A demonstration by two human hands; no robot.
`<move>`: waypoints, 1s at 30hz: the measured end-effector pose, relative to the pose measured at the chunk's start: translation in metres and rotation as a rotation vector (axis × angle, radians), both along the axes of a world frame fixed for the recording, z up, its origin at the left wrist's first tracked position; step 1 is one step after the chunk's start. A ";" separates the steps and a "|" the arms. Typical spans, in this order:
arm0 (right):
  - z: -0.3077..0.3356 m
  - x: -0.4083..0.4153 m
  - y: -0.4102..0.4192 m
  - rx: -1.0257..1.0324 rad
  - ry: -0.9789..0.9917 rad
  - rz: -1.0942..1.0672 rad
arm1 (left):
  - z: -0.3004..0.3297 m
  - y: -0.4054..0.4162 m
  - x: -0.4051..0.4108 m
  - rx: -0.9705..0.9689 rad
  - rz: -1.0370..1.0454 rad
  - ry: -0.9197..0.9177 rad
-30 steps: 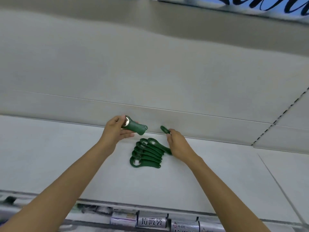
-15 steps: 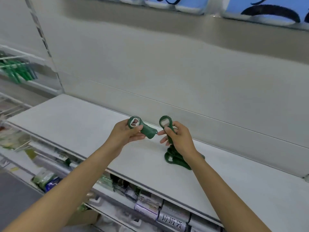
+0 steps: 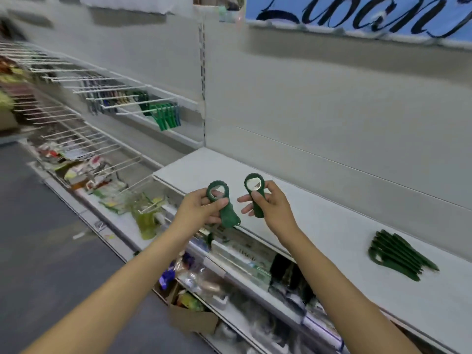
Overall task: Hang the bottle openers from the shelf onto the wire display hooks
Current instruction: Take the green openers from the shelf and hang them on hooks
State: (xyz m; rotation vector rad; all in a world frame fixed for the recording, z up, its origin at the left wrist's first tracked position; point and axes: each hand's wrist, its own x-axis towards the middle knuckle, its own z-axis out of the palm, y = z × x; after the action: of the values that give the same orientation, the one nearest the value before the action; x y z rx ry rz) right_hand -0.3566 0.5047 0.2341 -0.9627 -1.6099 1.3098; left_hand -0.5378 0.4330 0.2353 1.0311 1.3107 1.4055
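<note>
Head view showed both forearms reaching forward and up, the two hands held close together but apart, in front of the edge of a pale shelf point(image 3: 319, 226). The left hand point(image 3: 201, 209) gripped a green bottle opener point(image 3: 221, 204) — thumb pressed across its neck just under the ring, fingers curled behind the handle, ring end pointing up and the handle tilting down to the right. The right hand point(image 3: 268, 206) held a second opener point(image 3: 254, 194) more upright, thumb laid on the front of the handle, the other fingers wrapped loosely behind it, with two fingertips sticking out to the left. The metal insert showed in that opener's ring.

On the shelf well to the right lay a stack of openers point(image 3: 398, 254), fanned flat on the surface. Off to the left, wire hooks point(image 3: 138, 104) jutted from the back panel — one carried a bunch of hung openers point(image 3: 164, 116), though blur softened their outlines.
</note>
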 end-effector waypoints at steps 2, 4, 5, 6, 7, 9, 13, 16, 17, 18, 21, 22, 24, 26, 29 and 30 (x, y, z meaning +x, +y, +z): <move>-0.004 -0.048 -0.013 0.000 0.021 0.006 | -0.001 -0.016 -0.044 0.007 0.017 0.023; -0.005 -0.092 -0.025 0.009 0.029 0.012 | -0.002 -0.030 -0.087 0.010 0.046 0.017; -0.005 -0.113 -0.030 0.019 0.031 0.011 | -0.001 -0.037 -0.107 0.009 0.059 0.009; -0.003 -0.133 -0.034 0.034 0.035 0.010 | -0.001 -0.043 -0.126 0.011 0.069 0.004; -0.002 -0.151 -0.037 0.048 0.036 0.015 | 0.000 -0.048 -0.144 0.011 0.081 -0.001; 0.001 -0.185 -0.040 0.059 0.050 0.036 | 0.000 -0.056 -0.177 0.008 0.109 0.001; 0.004 -0.248 -0.033 0.065 0.059 0.103 | -0.001 -0.057 -0.241 0.025 0.136 -0.005; 0.001 -0.288 -0.021 0.074 0.039 0.126 | -0.009 -0.045 -0.285 0.026 0.176 -0.033; -0.001 -0.300 -0.016 0.071 0.032 0.130 | -0.011 -0.039 -0.298 0.020 0.194 -0.051; -0.004 -0.311 -0.009 0.066 0.030 0.137 | -0.014 -0.032 -0.311 0.012 0.206 -0.080; -0.012 -0.346 0.017 0.083 0.011 0.163 | -0.017 -0.012 -0.345 -0.023 0.193 -0.192; -0.014 -0.357 0.026 0.089 0.011 0.173 | -0.018 -0.005 -0.356 -0.036 0.186 -0.202; -0.017 -0.378 0.046 0.096 0.016 0.199 | -0.017 0.010 -0.380 -0.039 0.166 -0.160; -0.016 -0.399 0.063 0.108 0.012 0.216 | -0.015 0.026 -0.403 -0.029 0.148 -0.106; -0.014 -0.430 0.087 0.128 0.023 0.213 | -0.016 0.050 -0.433 -0.025 0.131 -0.093; -0.014 -0.440 0.094 0.138 0.027 0.212 | -0.017 0.059 -0.442 -0.019 0.129 -0.107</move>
State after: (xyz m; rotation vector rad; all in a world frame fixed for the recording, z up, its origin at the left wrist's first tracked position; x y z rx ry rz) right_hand -0.7967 0.5986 0.2205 -0.7034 -1.7945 1.3262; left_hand -0.9797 0.4918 0.2184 0.8596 1.3280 1.5207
